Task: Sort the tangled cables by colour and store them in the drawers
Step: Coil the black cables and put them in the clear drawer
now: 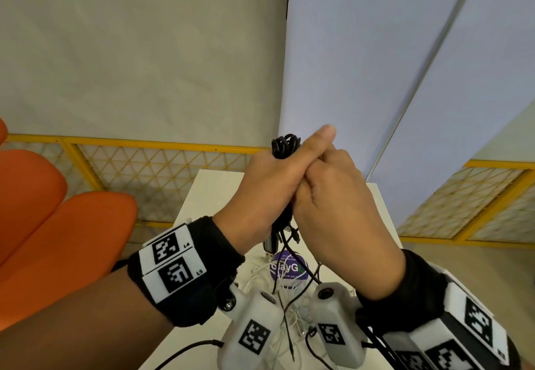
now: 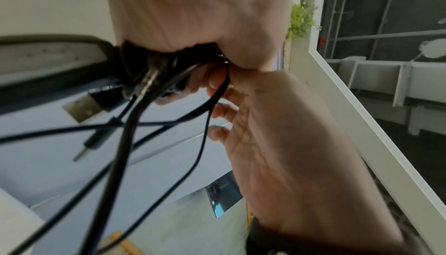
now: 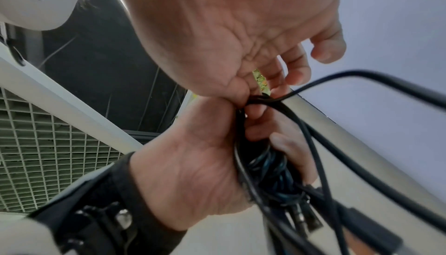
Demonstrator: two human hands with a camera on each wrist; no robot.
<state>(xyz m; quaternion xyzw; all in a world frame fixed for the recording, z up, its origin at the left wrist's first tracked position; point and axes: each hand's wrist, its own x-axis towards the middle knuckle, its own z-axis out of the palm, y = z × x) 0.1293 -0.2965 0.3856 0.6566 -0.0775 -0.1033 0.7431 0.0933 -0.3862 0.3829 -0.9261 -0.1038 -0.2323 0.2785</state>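
Note:
In the head view both hands are raised above the white table (image 1: 208,196), pressed together around a bundle of black cables (image 1: 285,145). My left hand (image 1: 275,184) grips the coiled bundle (image 3: 267,169) in its fist. My right hand (image 1: 318,184) pinches one black strand (image 3: 260,100) at the top of the coil. Loose black ends hang down (image 2: 125,135), among them a USB plug (image 2: 82,108) and a jack plug (image 2: 87,146). White cables (image 1: 260,277) lie tangled on the table under my wrists. No drawer shows in any view.
A round purple sticker (image 1: 286,267) lies among the white cables. Orange chairs (image 1: 58,225) stand to the left. A yellow-framed mesh fence (image 1: 162,167) runs behind the table, with pale wall panels (image 1: 376,51) above it.

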